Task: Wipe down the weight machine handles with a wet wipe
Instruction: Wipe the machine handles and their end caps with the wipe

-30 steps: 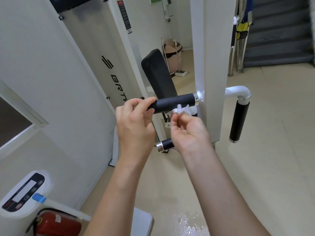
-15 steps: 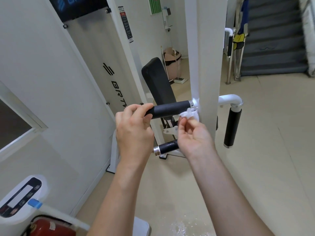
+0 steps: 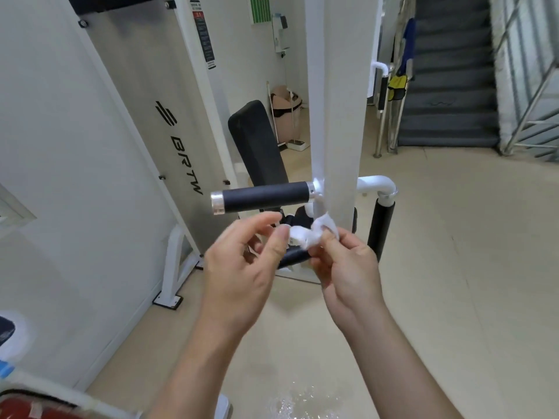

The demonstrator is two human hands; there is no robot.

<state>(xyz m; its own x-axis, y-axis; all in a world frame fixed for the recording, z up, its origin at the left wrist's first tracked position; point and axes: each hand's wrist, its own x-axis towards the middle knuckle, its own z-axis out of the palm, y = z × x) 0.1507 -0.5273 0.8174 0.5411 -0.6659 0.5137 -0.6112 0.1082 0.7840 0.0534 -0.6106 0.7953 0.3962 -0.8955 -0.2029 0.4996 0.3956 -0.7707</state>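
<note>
Gym: you're facing the handle (image 3: 266, 196).
Right hand (image 3: 348, 264): fingers pinching the wipe (image 3: 311, 235), probably refolding.
Left hand (image 3: 242, 264): fingers hovering released alongside.

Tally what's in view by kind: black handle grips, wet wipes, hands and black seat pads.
Black handle grips: 4 (horizontal grip, vertical grip, lower grip partly hidden, far grip by the stairs)
Wet wipes: 1 (wet wipe)
Hands: 2 (left hand, right hand)
Black pads: 1 (black pad)
Total: 8
</note>
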